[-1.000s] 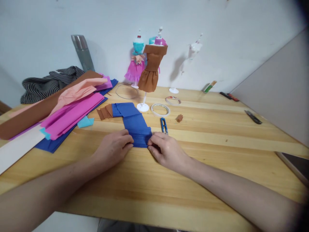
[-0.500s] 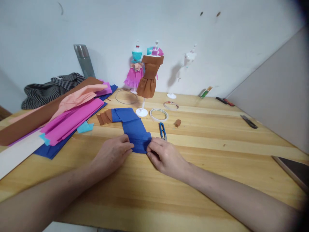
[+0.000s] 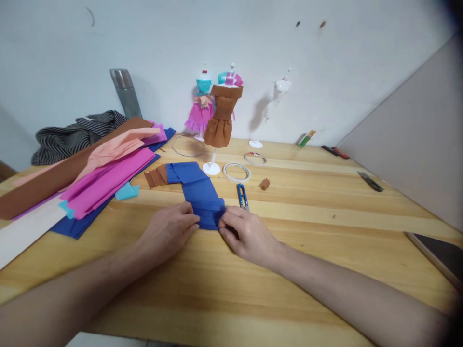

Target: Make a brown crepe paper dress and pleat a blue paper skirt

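– If we start at the left of the worktop (image 3: pixel 307 260), what lies there?

– Striped cloth (image 3: pixel 72 135), crumpled. Against it a heap of coloured sheets (image 3: pixel 112 180): brown, peach, magenta, blue. Grey bottle (image 3: pixel 126 96) standing behind. Turquoise scrap (image 3: pixel 128 191) at the heap's right side, then a pleated brown piece (image 3: pixel 156 177).

– And the left hand (image 3: pixel 168 224)?

– Fingers curled, thumb and fingertips closed on the near left edge of the blue strip (image 3: pixel 201 193).

– How does the strip lie?

– Flat on the worktop, near end between the two hands, with crosswise folds there. Far end turns left and meets the pleated brown piece.

– Beyond it?

– Dress form in a magenta skirt (image 3: pixel 199 116); nearer, one in a brown dress (image 3: pixel 221 118). To their right, a white tape ring (image 3: pixel 237 180) and blue snips (image 3: pixel 242 195).

– Right hand (image 3: pixel 249 234)?

– Pinching the strip's near right edge, just beside the snips.

– Farther right?

– Brown scrap (image 3: pixel 265 183), white dress form (image 3: pixel 282 89) by the wall, black-handled cutter (image 3: pixel 371 182). Last, a flat dark-faced object (image 3: pixel 439 255); cannot tell what.
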Demonstrator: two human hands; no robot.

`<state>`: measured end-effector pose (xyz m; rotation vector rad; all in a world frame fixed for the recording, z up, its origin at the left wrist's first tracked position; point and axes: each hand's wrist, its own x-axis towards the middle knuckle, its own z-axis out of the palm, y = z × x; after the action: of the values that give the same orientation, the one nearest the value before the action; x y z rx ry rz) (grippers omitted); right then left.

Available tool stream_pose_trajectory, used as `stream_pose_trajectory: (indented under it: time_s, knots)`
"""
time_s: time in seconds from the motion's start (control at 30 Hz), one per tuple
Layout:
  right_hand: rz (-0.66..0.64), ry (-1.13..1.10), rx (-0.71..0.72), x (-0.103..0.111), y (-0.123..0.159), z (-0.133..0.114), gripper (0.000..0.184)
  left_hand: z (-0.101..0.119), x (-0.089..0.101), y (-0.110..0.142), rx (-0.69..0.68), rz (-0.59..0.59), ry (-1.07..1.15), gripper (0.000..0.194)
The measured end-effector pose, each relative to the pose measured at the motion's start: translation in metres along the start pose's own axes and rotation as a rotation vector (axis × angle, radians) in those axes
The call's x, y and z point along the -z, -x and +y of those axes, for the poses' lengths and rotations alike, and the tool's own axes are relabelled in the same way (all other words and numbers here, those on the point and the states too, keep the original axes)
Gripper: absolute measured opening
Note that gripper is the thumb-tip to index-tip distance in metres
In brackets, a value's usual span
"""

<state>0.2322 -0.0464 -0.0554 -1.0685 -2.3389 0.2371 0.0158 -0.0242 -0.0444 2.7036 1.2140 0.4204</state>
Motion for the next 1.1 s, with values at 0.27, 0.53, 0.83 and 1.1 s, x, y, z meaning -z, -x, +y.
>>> stream_pose_trajectory:
  time_s: [0.27,0.53,0.83,1.1]
  knots:
    - [-0.014,-0.012,0.008,0.0,0.001,0.0,0.012,0.002,0.002,-0.002,-0.006,-0.025,-0.016,0.026]
    - [0.064,-0.088,0.014,0.002,-0.001,0.0,0.007,0.001,0.016,-0.004,0.086,-0.022,-0.059,0.027]
    - [0.397,-0.101,-0.255,0.046,-0.026,0.042,0.011,-0.011,0.018,-0.006,0.185,-0.056,-0.026,0.027]
    - [0.527,-0.158,-0.561,0.091,-0.043,0.129,0.016,-0.019,0.011,-0.005,0.15,0.004,0.03,0.028]
